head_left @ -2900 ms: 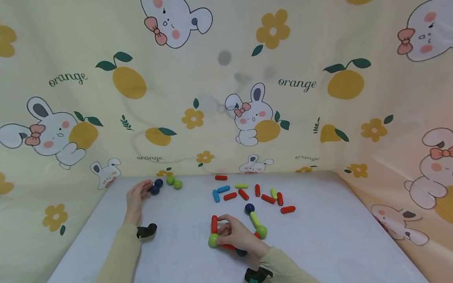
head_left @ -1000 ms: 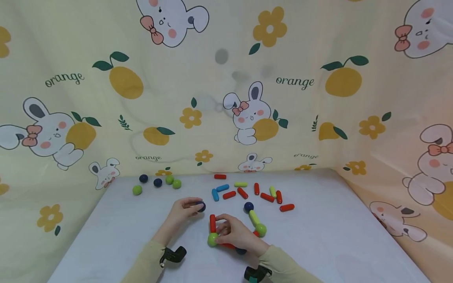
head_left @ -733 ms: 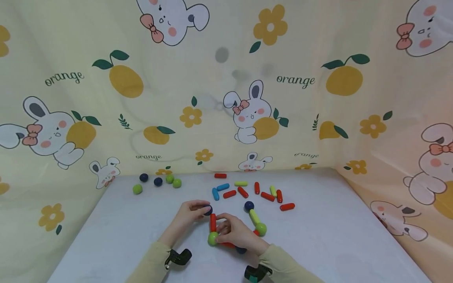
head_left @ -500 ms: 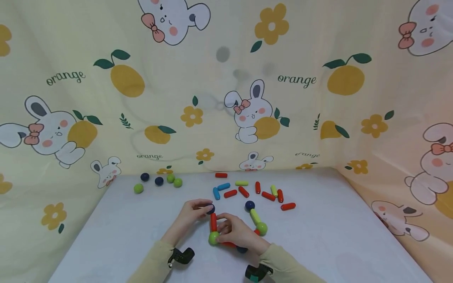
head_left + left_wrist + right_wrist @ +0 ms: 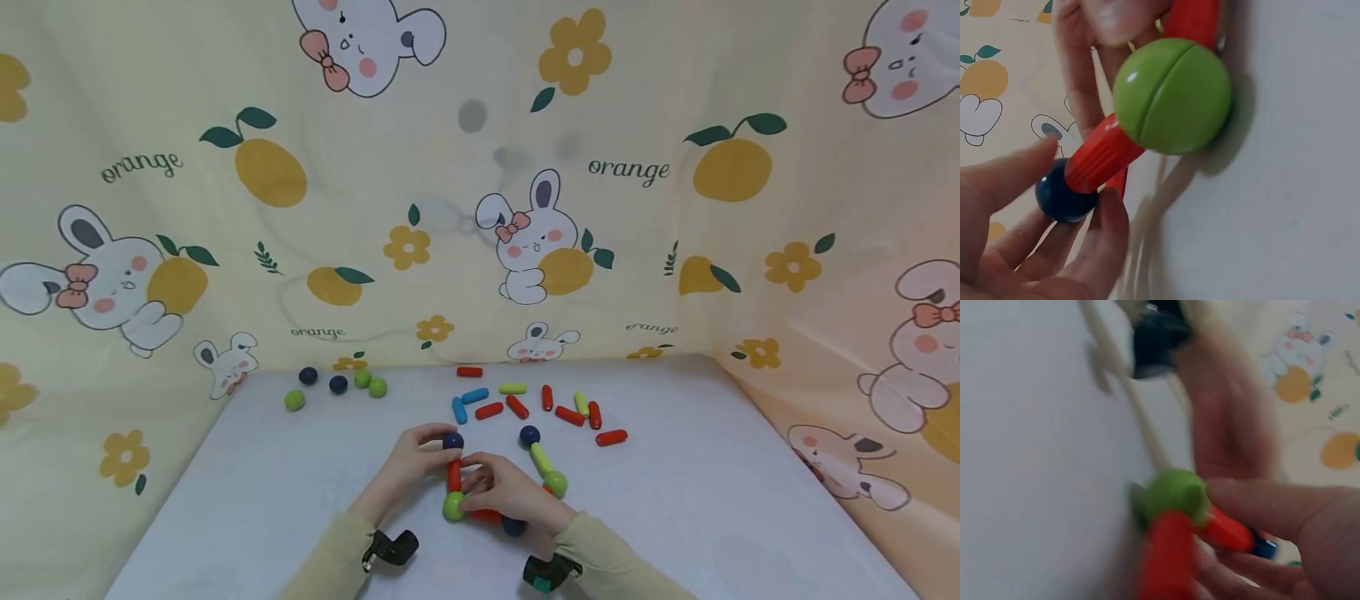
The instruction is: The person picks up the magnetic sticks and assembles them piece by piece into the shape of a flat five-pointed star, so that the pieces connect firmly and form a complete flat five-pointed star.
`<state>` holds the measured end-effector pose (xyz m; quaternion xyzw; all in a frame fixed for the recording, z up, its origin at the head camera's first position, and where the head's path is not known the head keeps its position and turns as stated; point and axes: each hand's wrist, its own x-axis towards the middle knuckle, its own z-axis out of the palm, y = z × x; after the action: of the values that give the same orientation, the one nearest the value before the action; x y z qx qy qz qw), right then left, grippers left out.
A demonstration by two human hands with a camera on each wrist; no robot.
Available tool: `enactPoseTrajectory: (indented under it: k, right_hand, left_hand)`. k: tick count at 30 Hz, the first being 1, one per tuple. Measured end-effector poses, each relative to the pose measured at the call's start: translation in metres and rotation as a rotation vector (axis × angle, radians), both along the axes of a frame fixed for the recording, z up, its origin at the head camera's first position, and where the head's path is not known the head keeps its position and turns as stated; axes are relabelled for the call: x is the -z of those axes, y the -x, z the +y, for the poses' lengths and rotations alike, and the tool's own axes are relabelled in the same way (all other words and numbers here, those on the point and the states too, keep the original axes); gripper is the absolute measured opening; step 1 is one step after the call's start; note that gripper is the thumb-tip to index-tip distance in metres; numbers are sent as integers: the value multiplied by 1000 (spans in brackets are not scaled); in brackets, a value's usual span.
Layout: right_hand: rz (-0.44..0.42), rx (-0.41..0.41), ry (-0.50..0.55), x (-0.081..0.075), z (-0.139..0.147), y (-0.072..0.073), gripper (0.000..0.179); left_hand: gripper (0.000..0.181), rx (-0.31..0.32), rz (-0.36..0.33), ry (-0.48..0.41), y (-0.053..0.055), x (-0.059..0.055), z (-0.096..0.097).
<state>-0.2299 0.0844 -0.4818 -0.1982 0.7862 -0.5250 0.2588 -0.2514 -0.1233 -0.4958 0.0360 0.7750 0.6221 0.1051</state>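
Note:
My left hand (image 5: 414,458) pinches a dark blue ball (image 5: 1063,194) between thumb and fingers. That ball sits against the end of a red rod (image 5: 454,477), whose other end meets a green ball (image 5: 1172,97). My right hand (image 5: 513,493) holds this green ball, its thumb on the ball's side and its fingers curled behind the rod. From the green ball a second red rod (image 5: 486,517) runs to another dark blue ball (image 5: 514,527). Partly hidden by the right hand, the chain continues to a green ball (image 5: 555,483), a yellow-green rod (image 5: 541,458) and a dark blue ball (image 5: 529,436).
Loose green and dark blue balls (image 5: 338,384) lie at the back left of the white table (image 5: 720,517). Several loose red rods (image 5: 611,437), blue rods (image 5: 475,396) and yellow-green rods (image 5: 513,388) are scattered at the back middle. A printed curtain (image 5: 465,275) hangs behind.
My left hand has brought a dark blue ball from the back left to the free end of the red rod. The right hand has stayed at the green ball.

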Motion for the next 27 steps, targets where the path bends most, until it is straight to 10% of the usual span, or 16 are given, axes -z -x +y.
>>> enactPoseTrajectory:
  k: [12,27]
  right_hand:
    - [226,193,-93,-26,58,58,36]
    - [352,-9,-199,-6,81,77,38]
  left_hand:
    - [60,-7,-22,-52,-8,7,5]
    - [70,-32,-50,-38,-13,14,7]
